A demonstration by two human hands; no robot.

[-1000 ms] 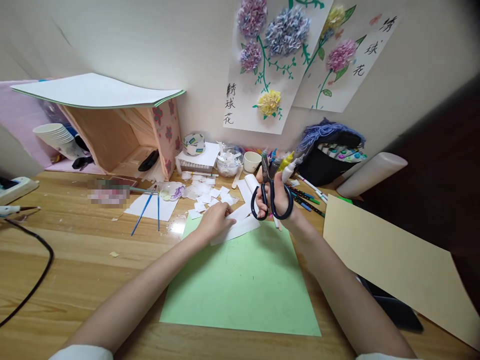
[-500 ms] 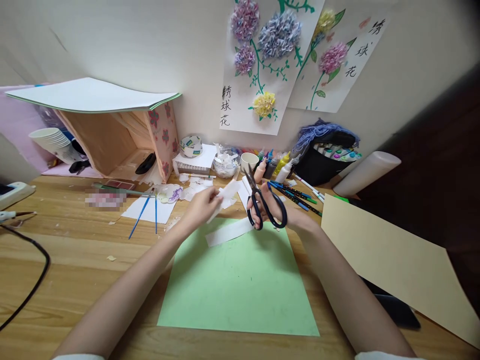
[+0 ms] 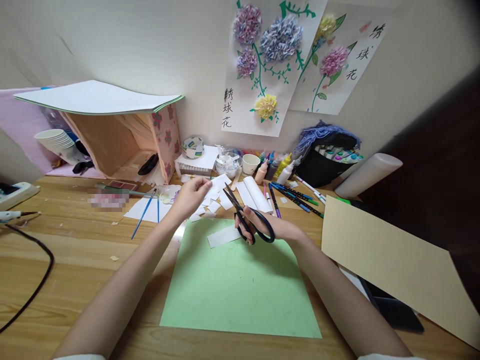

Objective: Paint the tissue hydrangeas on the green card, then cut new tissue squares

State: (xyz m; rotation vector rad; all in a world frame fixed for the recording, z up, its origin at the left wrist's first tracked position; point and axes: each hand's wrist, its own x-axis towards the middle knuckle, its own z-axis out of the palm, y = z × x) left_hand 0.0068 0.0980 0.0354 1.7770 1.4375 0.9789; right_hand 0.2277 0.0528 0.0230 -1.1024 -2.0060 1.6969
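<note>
Between the thumb and fingers of my left hand (image 3: 193, 196) is a piece of white paper (image 3: 220, 183), pinched at its left end. My right hand (image 3: 258, 222) has its fingers through the handles of black-handled scissors (image 3: 237, 204). The blades point up and left toward the held paper, a little apart from it. Under the scissors, a white paper strip (image 3: 222, 237) lies on the green sheet (image 3: 240, 290), its right end hidden behind my right hand. Several small cut paper pieces (image 3: 212, 207) are scattered just beyond the sheet's far edge.
Beyond my hands stand a paper cup (image 3: 250, 164), paint bottles (image 3: 286, 172) and a bowl of scraps (image 3: 228, 165). A paper roll (image 3: 258, 194) and several pens (image 3: 296, 195) lie at the right. A decorated box (image 3: 112, 145) stands left, and a tan board (image 3: 393, 260) lies right.
My left hand has moved left and slightly up with the paper. My right hand has come down and left with the scissors, uncovering the paper roll.
</note>
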